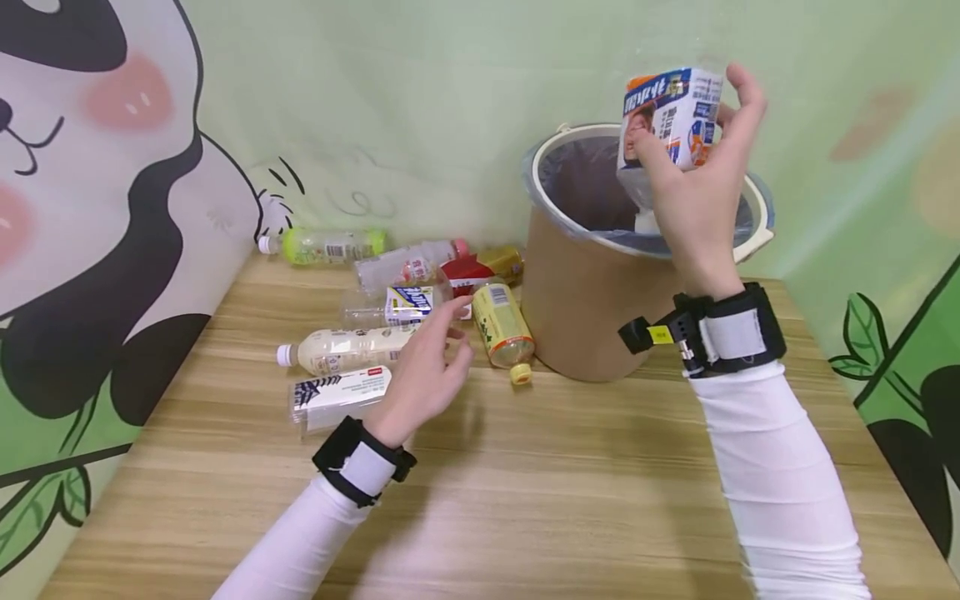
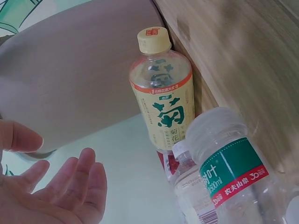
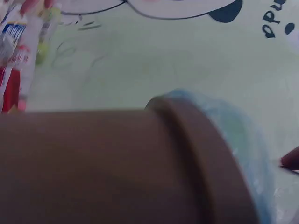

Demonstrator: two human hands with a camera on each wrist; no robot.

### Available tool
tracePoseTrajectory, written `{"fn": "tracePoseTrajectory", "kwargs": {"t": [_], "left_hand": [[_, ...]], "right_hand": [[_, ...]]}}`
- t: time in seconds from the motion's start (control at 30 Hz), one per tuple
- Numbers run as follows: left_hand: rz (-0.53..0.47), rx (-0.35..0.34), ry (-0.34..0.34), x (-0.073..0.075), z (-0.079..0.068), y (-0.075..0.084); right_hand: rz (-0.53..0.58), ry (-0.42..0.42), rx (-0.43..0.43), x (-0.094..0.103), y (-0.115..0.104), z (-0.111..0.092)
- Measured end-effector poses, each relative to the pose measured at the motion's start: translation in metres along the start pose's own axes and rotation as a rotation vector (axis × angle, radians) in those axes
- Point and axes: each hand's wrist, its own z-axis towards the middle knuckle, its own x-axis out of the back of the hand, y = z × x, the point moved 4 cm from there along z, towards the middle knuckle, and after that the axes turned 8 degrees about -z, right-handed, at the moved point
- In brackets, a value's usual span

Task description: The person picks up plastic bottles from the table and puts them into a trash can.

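In the head view my right hand (image 1: 701,200) grips a large clear plastic bottle (image 1: 667,121) by its blue, white and orange label. The bottle is upside down, its white neck end over the mouth of a brown bin (image 1: 592,308). My left hand (image 1: 423,371) hovers over several plastic bottles, fingers loosely spread and holding nothing. Right of its fingertips lies a yellow-labelled tea bottle (image 1: 502,325), its yellow cap toward me. The left wrist view shows that tea bottle (image 2: 163,98) beside a clear bottle with a green and red label (image 2: 236,172).
A pale rim and bluish bag (image 1: 536,171) line the bin's mouth. Left of it lie a milky bottle (image 1: 337,352), a green-labelled bottle (image 1: 330,247), a white-labelled clear bottle (image 1: 341,396) and a red wrapper (image 1: 467,271). A panda-printed backdrop (image 1: 450,108) stands behind.
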Motion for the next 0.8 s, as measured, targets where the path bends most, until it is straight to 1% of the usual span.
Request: {"fn": "tracePoseTrajectory", "kwargs": {"t": [0.07,0.13,0.23,0.33,0.5,0.53,0.63,0.8], "left_hand": [[0.004,-0.008,0.002,0.0,0.0,0.0],[0.009,-0.013,0.005,0.001,-0.001,-0.001],[0.013,-0.015,0.006,0.0,-0.001,-0.001],[0.01,-0.018,0.01,0.0,-0.001,-0.001],[0.013,-0.03,0.021,0.0,-0.002,-0.002],[0.014,-0.031,0.022,0.0,-0.002,-0.002],[0.017,-0.028,0.022,0.0,-0.002,-0.003],[0.027,-0.015,0.016,0.001,-0.003,-0.003]], "right_hand": [[-0.157,-0.022,-0.001,0.0,0.009,0.003],[-0.311,-0.041,0.018,0.0,0.017,0.006],[-0.484,-0.05,0.034,0.002,0.026,0.009],[-0.619,-0.065,0.008,0.004,0.033,0.01],[-0.733,-0.096,-0.069,0.008,0.038,0.009],[-0.752,-0.099,-0.073,0.009,0.038,0.009],[-0.793,-0.102,-0.061,0.011,0.037,0.007],[-0.787,-0.079,0.009,0.011,0.032,0.002]]}}
